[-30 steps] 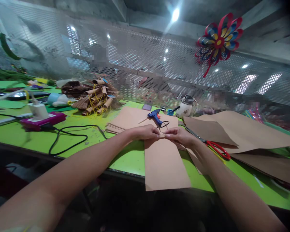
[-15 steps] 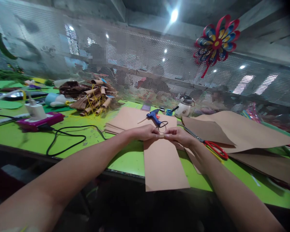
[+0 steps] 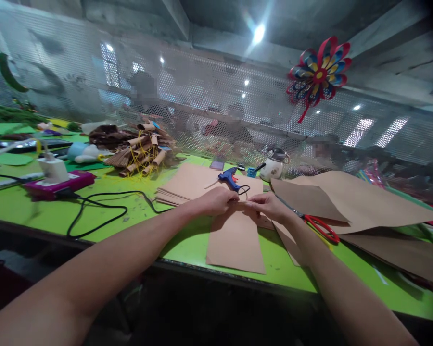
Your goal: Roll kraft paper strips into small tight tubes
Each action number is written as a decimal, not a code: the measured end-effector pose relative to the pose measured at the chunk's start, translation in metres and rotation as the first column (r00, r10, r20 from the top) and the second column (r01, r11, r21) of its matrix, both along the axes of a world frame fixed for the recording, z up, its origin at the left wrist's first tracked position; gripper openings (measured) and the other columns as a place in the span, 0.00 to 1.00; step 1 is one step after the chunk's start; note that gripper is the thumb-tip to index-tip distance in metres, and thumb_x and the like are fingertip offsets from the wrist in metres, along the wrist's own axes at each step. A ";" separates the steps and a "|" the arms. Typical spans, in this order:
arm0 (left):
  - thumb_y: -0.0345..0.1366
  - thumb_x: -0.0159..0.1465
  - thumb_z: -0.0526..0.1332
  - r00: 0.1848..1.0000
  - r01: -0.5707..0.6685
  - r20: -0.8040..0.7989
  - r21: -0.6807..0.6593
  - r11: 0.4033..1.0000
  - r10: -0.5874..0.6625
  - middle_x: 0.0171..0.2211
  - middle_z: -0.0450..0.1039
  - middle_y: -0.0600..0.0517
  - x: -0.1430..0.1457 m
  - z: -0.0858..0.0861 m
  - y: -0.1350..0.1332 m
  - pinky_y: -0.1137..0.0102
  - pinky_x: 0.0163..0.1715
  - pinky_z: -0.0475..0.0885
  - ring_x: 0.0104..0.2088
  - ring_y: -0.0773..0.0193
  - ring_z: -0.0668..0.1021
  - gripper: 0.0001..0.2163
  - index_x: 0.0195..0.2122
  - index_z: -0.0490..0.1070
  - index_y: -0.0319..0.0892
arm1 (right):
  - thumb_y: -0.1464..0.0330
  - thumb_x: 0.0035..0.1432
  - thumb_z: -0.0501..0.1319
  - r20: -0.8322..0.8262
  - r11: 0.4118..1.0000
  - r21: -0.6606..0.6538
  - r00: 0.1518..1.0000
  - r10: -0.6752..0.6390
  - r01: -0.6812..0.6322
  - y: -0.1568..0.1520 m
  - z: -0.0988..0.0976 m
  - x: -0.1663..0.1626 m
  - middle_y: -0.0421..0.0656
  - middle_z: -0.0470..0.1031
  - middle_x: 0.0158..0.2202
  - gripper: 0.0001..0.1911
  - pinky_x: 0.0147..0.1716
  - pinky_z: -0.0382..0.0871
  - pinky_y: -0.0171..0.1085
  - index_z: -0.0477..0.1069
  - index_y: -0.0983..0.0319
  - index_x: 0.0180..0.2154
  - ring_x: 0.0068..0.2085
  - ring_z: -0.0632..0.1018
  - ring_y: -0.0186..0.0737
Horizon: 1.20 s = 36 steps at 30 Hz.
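A brown paper sheet (image 3: 234,240) lies on the green table (image 3: 187,242), its near edge close to the table's front edge. My left hand (image 3: 214,201) and my right hand (image 3: 269,205) pinch the sheet's far edge side by side, fingertips almost touching. Just behind the hands lie a blue glue gun (image 3: 228,177) and a stack of brown paper sheets (image 3: 189,183). Red-handled scissors (image 3: 319,227) rest right of my right hand.
Large brown paper sheets (image 3: 361,204) spread at the right. A black cable (image 3: 104,209) runs from a pink power strip (image 3: 56,182) with a white charger. Rolled brown paper pieces (image 3: 144,149) sit at the back left, a white jar (image 3: 274,166) behind. A perforated metal screen (image 3: 202,105) carries a colourful pinwheel (image 3: 319,74).
The sheet has been drawn away from me: its near edge no longer hangs over the table's front edge. Both hands keep their grip on the far edge.
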<state>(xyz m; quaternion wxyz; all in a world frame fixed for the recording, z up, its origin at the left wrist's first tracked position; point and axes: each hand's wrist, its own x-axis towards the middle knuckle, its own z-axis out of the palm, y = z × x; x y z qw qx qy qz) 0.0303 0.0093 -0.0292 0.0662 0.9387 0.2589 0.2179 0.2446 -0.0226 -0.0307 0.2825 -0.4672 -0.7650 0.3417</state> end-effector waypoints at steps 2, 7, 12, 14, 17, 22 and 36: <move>0.32 0.59 0.52 1.000 0.011 0.001 0.005 1.000 -0.011 0.26 0.71 0.49 -0.001 0.001 -0.001 0.73 0.24 0.55 0.24 0.67 0.67 0.10 0.35 0.73 0.39 | 0.54 0.49 0.60 -0.012 1.000 0.014 1.000 -0.020 0.020 0.001 -0.002 0.001 0.41 0.68 0.20 0.22 0.17 0.59 0.28 0.75 0.67 0.34 0.19 0.65 0.28; 0.30 0.58 0.53 1.000 -0.009 0.018 0.030 1.000 0.008 0.31 0.73 0.49 -0.001 -0.003 0.002 0.72 0.27 0.59 0.29 0.63 0.70 0.13 0.43 0.70 0.41 | 0.54 0.47 0.61 -0.037 0.998 0.020 0.998 -0.058 0.059 0.003 -0.005 0.003 0.43 0.72 0.22 0.23 0.16 0.62 0.29 0.73 0.67 0.36 0.19 0.67 0.30; 0.29 0.57 0.52 0.998 -0.051 0.035 0.098 0.994 0.048 0.31 0.72 0.48 0.000 -0.008 0.005 0.71 0.28 0.60 0.30 0.62 0.70 0.10 0.39 0.69 0.40 | 0.56 0.50 0.59 0.065 0.986 0.149 0.995 -0.081 0.071 0.003 -0.003 0.002 0.41 0.70 0.21 0.19 0.18 0.62 0.29 0.74 0.67 0.34 0.19 0.68 0.30; 0.28 0.56 0.53 0.998 -0.054 0.041 0.114 0.992 0.049 0.31 0.71 0.48 -0.001 -0.008 0.003 0.71 0.29 0.60 0.31 0.62 0.70 0.09 0.37 0.68 0.40 | 0.57 0.51 0.58 0.097 0.981 0.185 0.992 -0.084 0.064 0.001 -0.001 0.001 0.40 0.69 0.19 0.19 0.18 0.61 0.29 0.75 0.67 0.34 0.19 0.68 0.30; 0.27 0.53 0.54 0.998 -0.044 0.059 0.133 0.990 0.036 0.31 0.70 0.48 -0.002 -0.005 0.001 0.71 0.31 0.61 0.32 0.62 0.70 0.09 0.34 0.68 0.40 | 0.57 0.52 0.58 0.110 0.979 0.193 0.991 -0.080 0.057 -0.002 0.002 -0.001 0.40 0.69 0.19 0.19 0.18 0.61 0.29 0.75 0.67 0.34 0.18 0.68 0.30; 0.27 0.52 0.54 0.996 -0.044 0.087 0.121 0.992 0.034 0.31 0.70 0.50 -0.002 -0.004 0.001 0.72 0.30 0.61 0.31 0.63 0.70 0.10 0.35 0.67 0.40 | 0.56 0.50 0.59 0.025 0.987 0.146 0.997 -0.072 0.067 -0.004 0.006 -0.003 0.41 0.70 0.19 0.20 0.17 0.62 0.30 0.74 0.68 0.33 0.18 0.68 0.30; 0.32 0.58 0.54 0.996 -0.018 0.092 0.033 0.999 0.015 0.30 0.71 0.49 0.000 -0.003 0.003 0.73 0.30 0.61 0.30 0.64 0.70 0.07 0.35 0.69 0.40 | 0.57 0.55 0.55 0.133 0.963 0.270 0.991 -0.036 -0.002 -0.006 0.004 -0.010 0.45 0.77 0.30 0.21 0.24 0.65 0.31 0.76 0.65 0.39 0.29 0.73 0.37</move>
